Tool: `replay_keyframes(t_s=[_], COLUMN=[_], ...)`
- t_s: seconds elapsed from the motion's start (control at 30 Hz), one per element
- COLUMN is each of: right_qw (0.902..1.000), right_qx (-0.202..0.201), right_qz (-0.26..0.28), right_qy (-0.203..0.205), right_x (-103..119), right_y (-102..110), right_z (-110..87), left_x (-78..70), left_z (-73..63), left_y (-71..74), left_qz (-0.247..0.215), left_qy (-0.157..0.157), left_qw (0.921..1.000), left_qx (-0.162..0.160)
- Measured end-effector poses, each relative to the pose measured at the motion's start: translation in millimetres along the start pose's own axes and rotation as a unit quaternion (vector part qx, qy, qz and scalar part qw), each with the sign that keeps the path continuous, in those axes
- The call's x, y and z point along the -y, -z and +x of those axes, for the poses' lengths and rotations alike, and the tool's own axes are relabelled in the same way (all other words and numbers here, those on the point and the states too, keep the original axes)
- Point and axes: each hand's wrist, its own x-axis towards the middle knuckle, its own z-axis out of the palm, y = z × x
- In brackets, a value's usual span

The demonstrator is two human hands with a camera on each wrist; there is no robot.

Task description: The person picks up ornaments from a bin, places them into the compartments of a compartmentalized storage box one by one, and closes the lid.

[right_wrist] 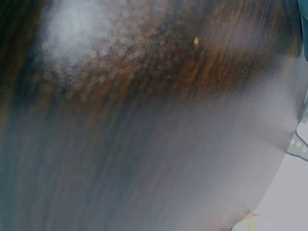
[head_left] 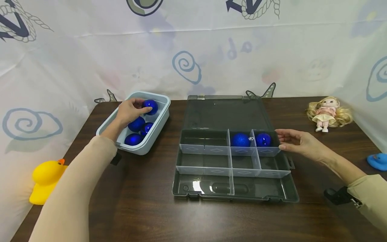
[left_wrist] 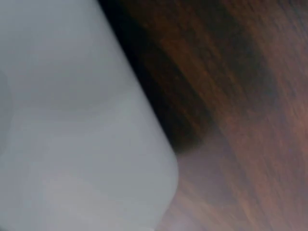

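Note:
In the head view my left hand (head_left: 131, 111) reaches over the rim of a light blue bin (head_left: 163, 124) and pinches a shiny blue bauble (head_left: 150, 107) between thumb and fingers. Several more blue baubles (head_left: 133, 139) lie below it in the bin. A grey translucent divider box (head_left: 204, 181) lies with its lid (head_left: 223, 112) folded back. Its back row holds a glittery blue bauble (head_left: 241, 139) in the middle compartment and a shiny one (head_left: 263, 139) in the right compartment. My right hand (head_left: 297, 143) has its fingertips at the box's right edge, fingers loosely bent.
A long-haired doll (head_left: 328, 112) lies at the back right, with a blue toy duck (head_left: 378, 161) at the right edge. A yellow rubber duck (head_left: 46, 179) is at the left. Patterned white cloth (head_left: 211, 50) hangs behind the brown table (head_left: 145, 201).

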Motion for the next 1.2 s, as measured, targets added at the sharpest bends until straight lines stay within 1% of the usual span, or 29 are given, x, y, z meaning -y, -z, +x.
replay_keyframes(t_s=[0.2, 0.3, 0.4, 0.5, 0.6, 0.67, 0.73, 0.8, 0.9, 0.97, 1.13, 1.2], right_qw=[1.0000, 1.0000, 1.0000, 1.0000, 1.0000, 1.0000, 1.0000, 1.0000, 0.9999, 0.9999, 0.9999, 1.0000], right_qx=[0.001, 0.001, 0.000, -0.002, -0.002, -0.003, -0.003, -0.003, -0.002, -0.002, -0.002, -0.001], right_qz=[-0.003, -0.001, 0.000, -0.001, -0.001, 0.001, 0.003, 0.006, 0.009, 0.010, 0.003, 0.001], right_qy=[-0.002, 0.000, 0.002, 0.002, 0.003, 0.003, 0.004, 0.006, 0.009, 0.003, -0.011, -0.008], right_x=[1, 1, 1, 0, 0, -1, -1, -2, -2, -1, 1, 1], right_y=[0, 0, 0, 0, 0, 0, 0, 0, -1, -1, 0, 0], right_z=[0.2, -0.1, -0.1, 0.3, 0.5, 0.5, 0.4, 0.4, 0.3, -0.1, -0.8, -0.8], left_x=[-11.9, -20.4, -35.6, -57.6, -81.0, -94.5, -104.7, -111.4, -114.9, -114.6, -111.1, -109.4], left_z=[-5.1, -8.3, -13.8, -22.3, -32.3, -39.6, -46.7, -53.0, -58.4, -60.1, -62.0, -62.9], left_y=[6.6, 10.1, 12.2, 8.8, -2.3, -13.3, -25.5, -37.8, -55.2, -64.6, -80.9, -85.8], left_qz=[-0.043, -0.063, -0.090, -0.129, -0.162, -0.172, -0.174, -0.167, -0.158, -0.149, -0.131, -0.122], left_qy=[-0.012, -0.014, -0.025, -0.046, -0.068, -0.083, -0.097, -0.109, -0.125, -0.130, -0.137, -0.144], left_qw=[0.9990, 0.9979, 0.9956, 0.9904, 0.9827, 0.9776, 0.9719, 0.9675, 0.9606, 0.9582, 0.9554, 0.9545], left_qx=[-0.008, -0.007, 0.001, 0.019, 0.057, 0.089, 0.125, 0.155, 0.192, 0.207, 0.226, 0.231])
